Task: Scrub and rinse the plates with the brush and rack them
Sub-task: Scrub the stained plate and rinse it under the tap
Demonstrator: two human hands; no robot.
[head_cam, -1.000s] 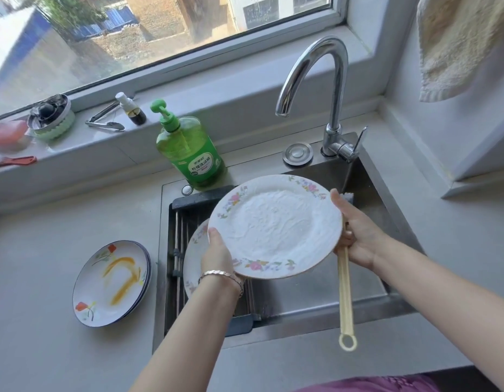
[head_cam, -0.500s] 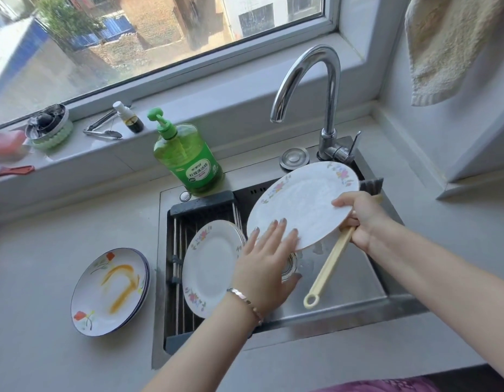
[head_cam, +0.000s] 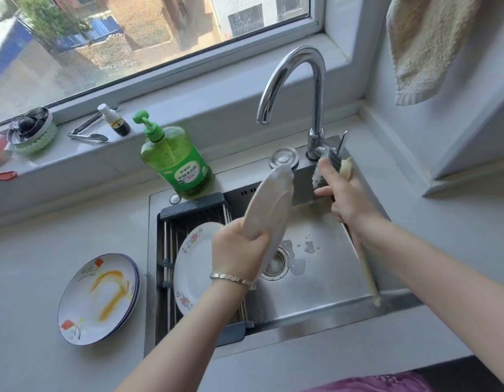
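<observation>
Left grip (head_cam: 239, 250) pinching the plate (head_cam: 273, 199) rim, right grip (head_cam: 347, 199) curled round the brush (head_cam: 366, 267) by the lever (head_cam: 328, 158): I'd open it gently, plate tilted under the spout (head_cam: 263, 114).

Behind the steel-grey sink (head_cam: 330, 281), the soap bottle (head_cam: 177, 165) is green. In it, the racked plate (head_cam: 194, 264) is white with pink flowers on its rim. Left of it, the stacked plates (head_cam: 95, 301) are white, blue-edged, orange-smeared. Over it, the held plate (head_cam: 273, 199) is off-white and the brush (head_cam: 366, 267) cream.

Bright daylight pours through the window (head_cam: 160, 38) up top, washing the tabletop (head_cam: 47, 250) pale. Glare streaks along the faucet (head_cam: 317, 103). Motion blur smears the plate (head_cam: 270, 205) and the right hand (head_cam: 347, 199). Soft shadow pools in the sink (head_cam: 330, 278), and the wide lens bows the window frame and the outer edges.
</observation>
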